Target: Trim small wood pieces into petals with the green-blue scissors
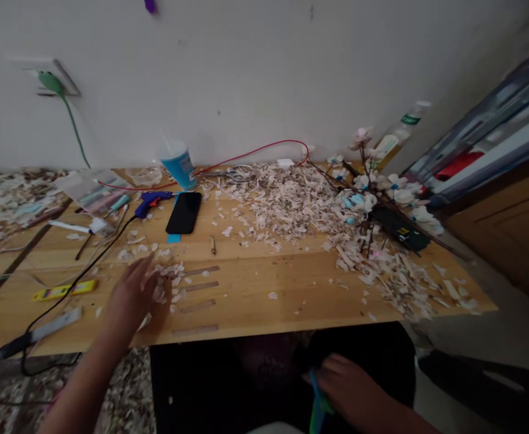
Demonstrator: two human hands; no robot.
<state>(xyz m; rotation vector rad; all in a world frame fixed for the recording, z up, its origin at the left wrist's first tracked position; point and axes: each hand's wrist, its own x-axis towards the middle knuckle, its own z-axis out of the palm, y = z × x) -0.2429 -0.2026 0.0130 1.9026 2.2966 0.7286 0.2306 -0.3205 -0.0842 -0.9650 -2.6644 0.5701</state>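
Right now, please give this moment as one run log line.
left hand: on pale scraps, blurred | right hand: below table edge, holds green-blue tool | phone: flat

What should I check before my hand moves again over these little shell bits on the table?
1. Left hand over the small pile of pale scraps: ok, though blurred.
2. Right hand below the table edge, holding something blue-green: ok; what it is, cannot tell.
3. Black phone lies apart from the left hand: ok.
4. Black cord runs close by the left hand: not ok.
5. Glue gun hot or cold: cannot tell.
6. Flower branch lies far on the right: ok.
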